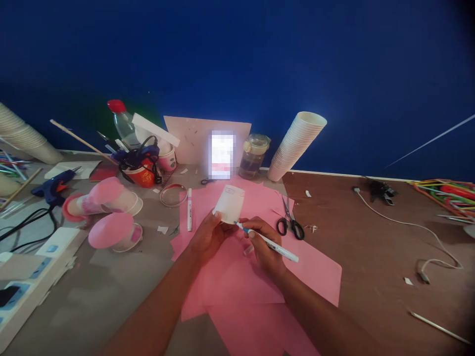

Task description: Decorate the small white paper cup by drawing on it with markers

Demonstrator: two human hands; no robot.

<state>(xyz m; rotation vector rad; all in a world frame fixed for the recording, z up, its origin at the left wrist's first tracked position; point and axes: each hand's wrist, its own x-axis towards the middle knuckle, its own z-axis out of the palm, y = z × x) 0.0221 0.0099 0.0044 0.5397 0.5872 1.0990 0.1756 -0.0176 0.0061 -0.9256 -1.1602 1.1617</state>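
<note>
My left hand [210, 236] is closed around the lower end of a white paper cup [230, 202] that bears a few drawn lines near its upper end. In my right hand [265, 242] is a white marker [280, 249], its blue tip touching or very near the cup's lower edge. Sheets of pink paper [311, 267] lie beneath both hands. Left of the cup, a second white marker [189, 210] rests on the pink paper. Black-handled scissors [291, 225] lie to the right, partly on the sheets.
Pink-trimmed paper cups [115, 232], a glue gun [55, 185] and a power strip [33, 272] are at the left. A lit screen [221, 155], a jar [254, 155] and a tall cup stack [297, 146] stand at the back. A white cable [408, 225] curls at the right.
</note>
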